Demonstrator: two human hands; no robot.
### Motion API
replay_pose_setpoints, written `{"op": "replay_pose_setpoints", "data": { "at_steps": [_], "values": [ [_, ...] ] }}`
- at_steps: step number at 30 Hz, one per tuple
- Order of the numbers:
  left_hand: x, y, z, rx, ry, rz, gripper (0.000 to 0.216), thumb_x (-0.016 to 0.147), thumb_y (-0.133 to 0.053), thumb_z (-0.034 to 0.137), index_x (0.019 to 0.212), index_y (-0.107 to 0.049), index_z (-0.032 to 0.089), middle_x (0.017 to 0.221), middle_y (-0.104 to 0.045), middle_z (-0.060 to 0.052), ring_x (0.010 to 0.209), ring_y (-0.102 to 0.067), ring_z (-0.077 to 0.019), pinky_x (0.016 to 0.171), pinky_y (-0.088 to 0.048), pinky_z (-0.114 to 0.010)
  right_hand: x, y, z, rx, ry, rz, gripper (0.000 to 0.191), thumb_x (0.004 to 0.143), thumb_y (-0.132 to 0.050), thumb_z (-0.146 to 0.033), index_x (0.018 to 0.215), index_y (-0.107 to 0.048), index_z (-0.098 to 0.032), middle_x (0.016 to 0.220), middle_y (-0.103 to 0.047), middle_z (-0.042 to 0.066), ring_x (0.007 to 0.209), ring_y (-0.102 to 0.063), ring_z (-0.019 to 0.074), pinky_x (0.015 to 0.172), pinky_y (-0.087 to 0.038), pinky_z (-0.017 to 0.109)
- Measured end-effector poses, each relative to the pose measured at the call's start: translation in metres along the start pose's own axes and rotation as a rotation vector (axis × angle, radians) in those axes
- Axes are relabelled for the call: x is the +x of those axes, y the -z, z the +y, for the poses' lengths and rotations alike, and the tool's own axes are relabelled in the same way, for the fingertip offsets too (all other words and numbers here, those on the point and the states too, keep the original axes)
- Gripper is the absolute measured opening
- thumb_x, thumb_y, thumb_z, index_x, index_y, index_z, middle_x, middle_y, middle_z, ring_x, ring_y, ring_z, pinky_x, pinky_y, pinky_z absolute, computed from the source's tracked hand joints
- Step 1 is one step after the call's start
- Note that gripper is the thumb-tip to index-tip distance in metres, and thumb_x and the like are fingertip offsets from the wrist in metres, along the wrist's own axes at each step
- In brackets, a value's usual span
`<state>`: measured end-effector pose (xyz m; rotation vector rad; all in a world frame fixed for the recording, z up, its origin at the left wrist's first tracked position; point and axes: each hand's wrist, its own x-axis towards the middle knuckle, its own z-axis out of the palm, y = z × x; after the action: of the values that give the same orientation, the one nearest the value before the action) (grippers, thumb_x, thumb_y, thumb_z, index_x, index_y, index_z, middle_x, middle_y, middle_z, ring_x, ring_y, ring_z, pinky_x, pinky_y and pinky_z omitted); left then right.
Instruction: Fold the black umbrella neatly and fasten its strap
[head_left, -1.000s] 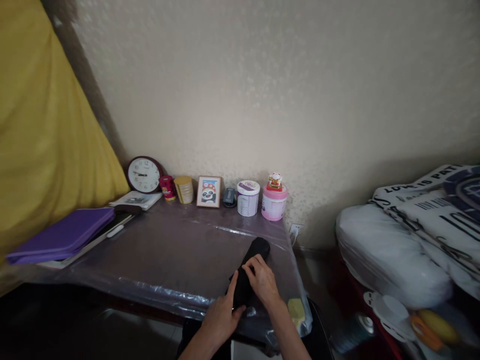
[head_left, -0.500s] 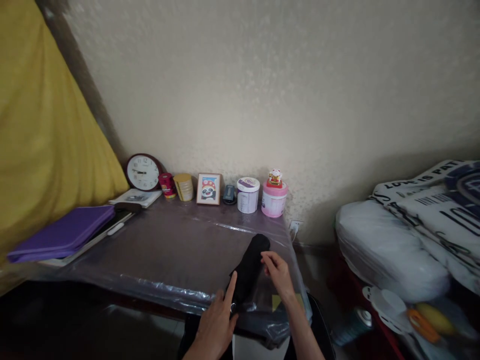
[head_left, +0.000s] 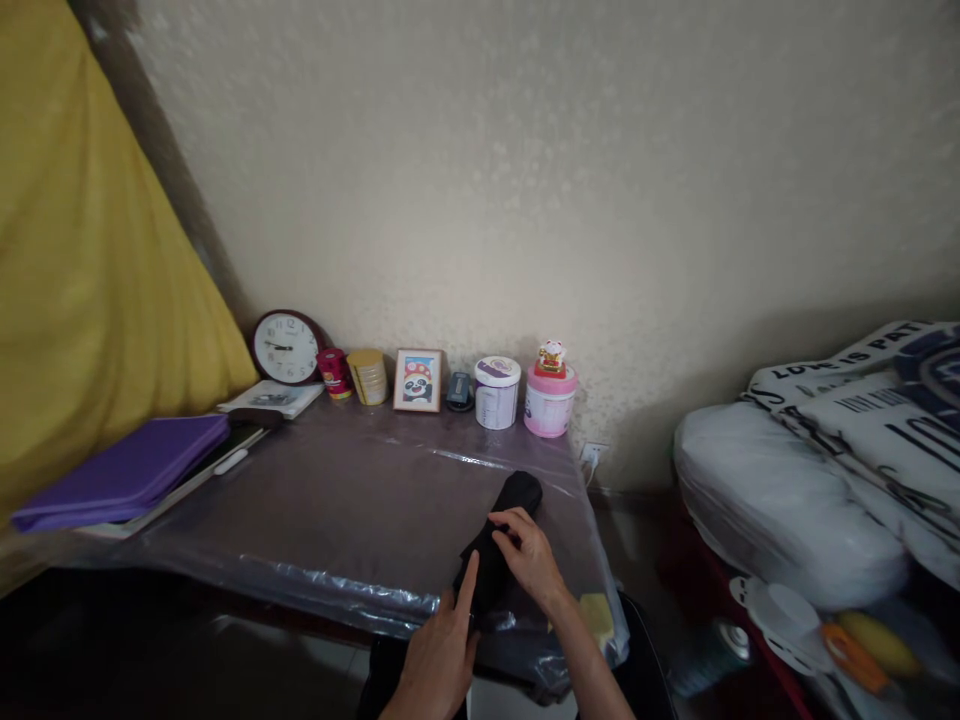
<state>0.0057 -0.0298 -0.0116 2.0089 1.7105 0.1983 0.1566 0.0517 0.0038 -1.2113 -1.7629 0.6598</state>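
Note:
A black folded umbrella [head_left: 519,492] lies slantwise on the table [head_left: 360,490] near its front right corner, its far end pointing up and right. My left hand [head_left: 442,640] is closed round the near end, with the index finger stretched along its side. Over the middle of the umbrella is my right hand [head_left: 529,555], thumb and fingertips pinched together against the black cloth. Whether a strap or only a fold is between those fingertips is too small to tell. The near end of the umbrella is mostly hidden by the left hand.
Along the wall stand a clock [head_left: 286,346], a red can [head_left: 334,374], a yellow-lidded tub [head_left: 367,377], a panda picture frame [head_left: 418,381], a white tub [head_left: 496,395] and a pink-lidded tub [head_left: 550,408] bearing a cat figurine [head_left: 551,357]. A purple folder [head_left: 127,470] lies left.
My right hand has moved left, from the umbrella's right side to over its middle. My left hand keeps its place at the near end, and the umbrella lies nearly as before.

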Motion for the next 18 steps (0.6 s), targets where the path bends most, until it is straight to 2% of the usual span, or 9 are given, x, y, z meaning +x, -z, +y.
{"op": "replay_pose_setpoints", "data": {
  "at_steps": [6, 10, 18],
  "values": [
    [0.0009, -0.0058, -0.003, -0.032, -0.015, 0.033, 0.074, 0.081, -0.034, 0.016, 0.134, 0.016, 0.03, 0.131, -0.038, -0.01, 0.096, -0.056, -0.0186, 0.073, -0.041, -0.026, 0.0018, -0.0019, 0.0016, -0.052, -0.009, 0.0, 0.026, 0.075, -0.046, -0.017, 0.096, -0.062, -0.023, 0.087, -0.056, 0.002, 0.069, -0.055, 0.0121, 0.067, -0.046, 0.025],
    [0.0007, -0.0055, -0.0029, -0.035, -0.022, 0.026, 0.074, 0.08, -0.036, 0.016, 0.135, 0.013, 0.027, 0.129, -0.041, -0.011, 0.096, -0.056, -0.0174, 0.075, -0.041, -0.024, 0.0033, -0.0022, -0.0002, -0.104, 0.001, -0.027, 0.026, 0.076, -0.046, -0.018, 0.095, -0.063, -0.022, 0.087, -0.056, 0.003, 0.07, -0.055, 0.0124, 0.067, -0.046, 0.025],
    [-0.0021, 0.003, 0.0044, -0.022, -0.007, 0.009, 0.076, 0.078, -0.036, 0.013, 0.135, 0.013, 0.027, 0.13, -0.041, -0.01, 0.098, -0.055, -0.0172, 0.077, -0.04, -0.024, 0.0051, -0.001, -0.001, -0.084, -0.019, -0.028, 0.018, 0.076, -0.047, -0.018, 0.081, -0.063, -0.022, 0.082, -0.056, 0.002, 0.066, -0.054, 0.0121, 0.062, -0.044, 0.024]
  ]
}}
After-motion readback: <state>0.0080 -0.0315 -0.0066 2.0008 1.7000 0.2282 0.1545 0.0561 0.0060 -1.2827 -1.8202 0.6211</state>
